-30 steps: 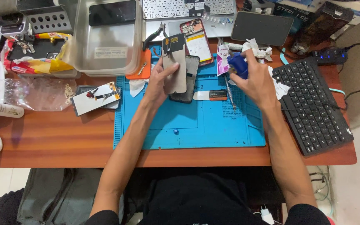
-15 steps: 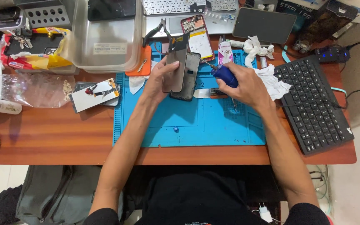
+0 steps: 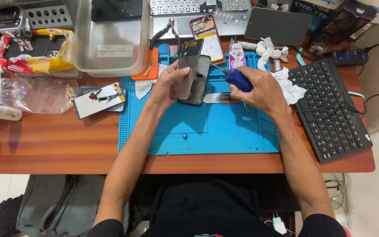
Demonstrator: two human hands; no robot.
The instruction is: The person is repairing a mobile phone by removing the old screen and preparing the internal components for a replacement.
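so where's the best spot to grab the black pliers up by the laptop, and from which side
Probably by the two handles of the black pliers, coming from the near side, over the orange pad. The handles splay open toward the blue mat, while the jaws point away at the laptop. A clear plastic tub crowds their left.

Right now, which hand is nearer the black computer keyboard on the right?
Right. The right hand, gripping a blue-handled screwdriver, sits just left of the black computer keyboard; the left hand is farther left, holding a dark phone.

A phone-repair workbench: blue work mat, pliers, opened phones and a parts tray.
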